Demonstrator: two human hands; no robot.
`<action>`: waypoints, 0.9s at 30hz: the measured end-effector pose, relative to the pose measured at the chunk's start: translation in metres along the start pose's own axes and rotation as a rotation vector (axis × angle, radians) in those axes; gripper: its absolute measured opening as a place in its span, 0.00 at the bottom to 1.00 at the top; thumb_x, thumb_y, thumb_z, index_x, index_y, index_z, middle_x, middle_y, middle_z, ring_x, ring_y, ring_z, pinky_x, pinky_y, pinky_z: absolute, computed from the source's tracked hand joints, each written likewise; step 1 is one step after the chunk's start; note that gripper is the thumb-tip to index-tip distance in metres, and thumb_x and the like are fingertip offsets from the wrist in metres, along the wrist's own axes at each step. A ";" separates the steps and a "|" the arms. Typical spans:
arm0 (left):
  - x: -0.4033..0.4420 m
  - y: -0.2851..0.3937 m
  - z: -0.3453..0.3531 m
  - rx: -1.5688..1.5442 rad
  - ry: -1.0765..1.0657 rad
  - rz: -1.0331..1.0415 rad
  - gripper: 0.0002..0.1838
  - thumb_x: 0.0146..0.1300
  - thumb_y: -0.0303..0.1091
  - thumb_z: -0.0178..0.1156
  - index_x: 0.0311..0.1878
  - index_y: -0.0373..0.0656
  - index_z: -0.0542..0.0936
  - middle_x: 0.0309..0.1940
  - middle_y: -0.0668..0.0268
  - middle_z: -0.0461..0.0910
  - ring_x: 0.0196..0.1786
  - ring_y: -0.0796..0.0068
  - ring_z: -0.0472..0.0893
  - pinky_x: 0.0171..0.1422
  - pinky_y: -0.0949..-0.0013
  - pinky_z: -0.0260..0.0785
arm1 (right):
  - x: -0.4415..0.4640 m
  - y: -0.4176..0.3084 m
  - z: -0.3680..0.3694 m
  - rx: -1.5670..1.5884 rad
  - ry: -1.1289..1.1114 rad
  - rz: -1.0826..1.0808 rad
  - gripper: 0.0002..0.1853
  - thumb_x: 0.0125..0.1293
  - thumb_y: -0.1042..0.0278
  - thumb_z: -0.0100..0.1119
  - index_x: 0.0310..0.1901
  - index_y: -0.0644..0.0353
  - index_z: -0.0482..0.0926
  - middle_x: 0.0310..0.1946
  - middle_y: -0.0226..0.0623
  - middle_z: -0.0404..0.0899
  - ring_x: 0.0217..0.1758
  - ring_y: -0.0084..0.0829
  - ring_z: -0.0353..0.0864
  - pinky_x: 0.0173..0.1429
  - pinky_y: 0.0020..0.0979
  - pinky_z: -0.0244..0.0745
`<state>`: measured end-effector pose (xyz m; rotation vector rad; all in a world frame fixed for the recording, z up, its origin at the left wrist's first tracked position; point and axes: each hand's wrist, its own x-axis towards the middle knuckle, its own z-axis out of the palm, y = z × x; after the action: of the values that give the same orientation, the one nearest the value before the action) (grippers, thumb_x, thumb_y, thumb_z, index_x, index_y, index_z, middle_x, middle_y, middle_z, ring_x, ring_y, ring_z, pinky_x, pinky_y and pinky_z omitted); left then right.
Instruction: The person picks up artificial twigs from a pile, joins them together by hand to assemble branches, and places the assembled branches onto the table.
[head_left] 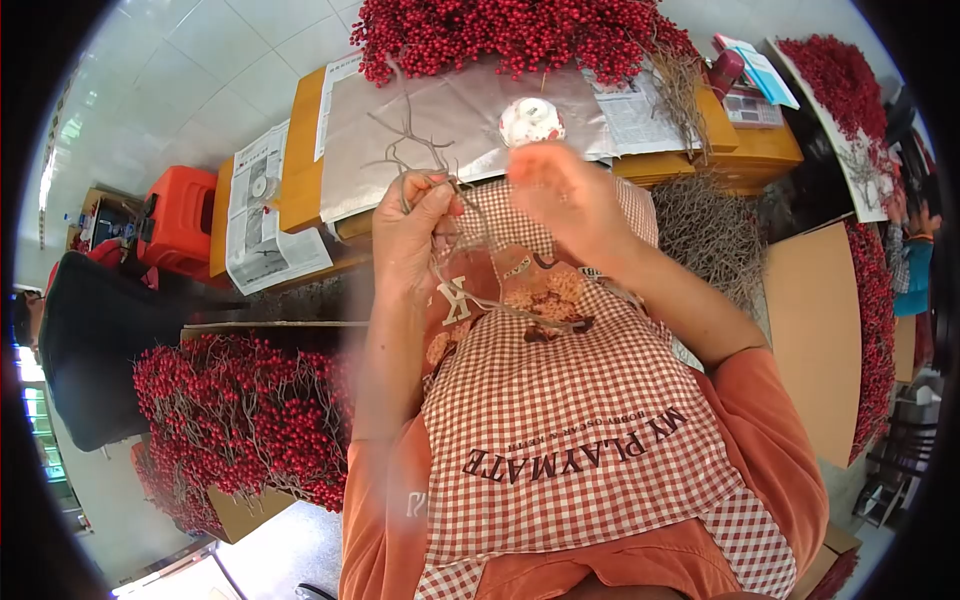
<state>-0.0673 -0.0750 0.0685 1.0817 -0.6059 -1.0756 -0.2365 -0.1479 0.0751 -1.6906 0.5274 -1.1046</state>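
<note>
My left hand (415,215) is closed around a bare, forked twig (410,140). Its thin prongs spread upward over the table, and its stem curves down in front of the checked apron (570,420). To the right is my right hand (565,190), raised and smeared by motion, so its fingers cannot be made out. Just beyond it, a round white object with red spots (530,120) sits on the silvery table cover (370,110). A big heap of red berry stems (520,35) lies along the table's far side.
Boxes of red berry stems (250,420) stand at my left. Bare twigs (715,230) pile up right of the table, near a cardboard box (815,320). A red plastic stool (178,225) and a dark chair (90,350) are at left. Another person's sleeve (912,290) shows at far right.
</note>
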 end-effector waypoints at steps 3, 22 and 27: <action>-0.004 0.000 0.006 0.032 -0.070 -0.010 0.04 0.62 0.28 0.59 0.38 0.44 0.74 0.24 0.66 0.77 0.15 0.87 0.65 0.16 0.83 0.57 | 0.002 -0.003 0.010 -0.334 -0.428 0.229 0.18 0.58 0.64 0.63 0.44 0.68 0.74 0.29 0.44 0.77 0.36 0.31 0.79 0.38 0.32 0.73; -0.001 -0.001 -0.055 -0.222 0.399 0.051 0.09 0.67 0.37 0.54 0.39 0.41 0.72 0.16 0.74 0.60 0.15 0.82 0.54 0.20 0.74 0.48 | -0.012 -0.014 -0.026 -0.056 -0.555 0.427 0.15 0.56 0.67 0.64 0.45 0.61 0.78 0.39 0.33 0.80 0.42 0.23 0.80 0.45 0.27 0.75; -0.005 0.000 -0.052 -0.229 0.478 0.032 0.17 0.69 0.49 0.51 0.38 0.42 0.72 0.16 0.73 0.61 0.15 0.79 0.56 0.20 0.74 0.48 | -0.029 0.010 0.017 0.264 -0.778 0.493 0.12 0.57 0.68 0.63 0.40 0.65 0.78 0.29 0.38 0.81 0.30 0.22 0.81 0.33 0.25 0.75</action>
<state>-0.0258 -0.0497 0.0483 1.0727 -0.1150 -0.7952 -0.2343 -0.1207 0.0529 -1.4925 0.2505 -0.1150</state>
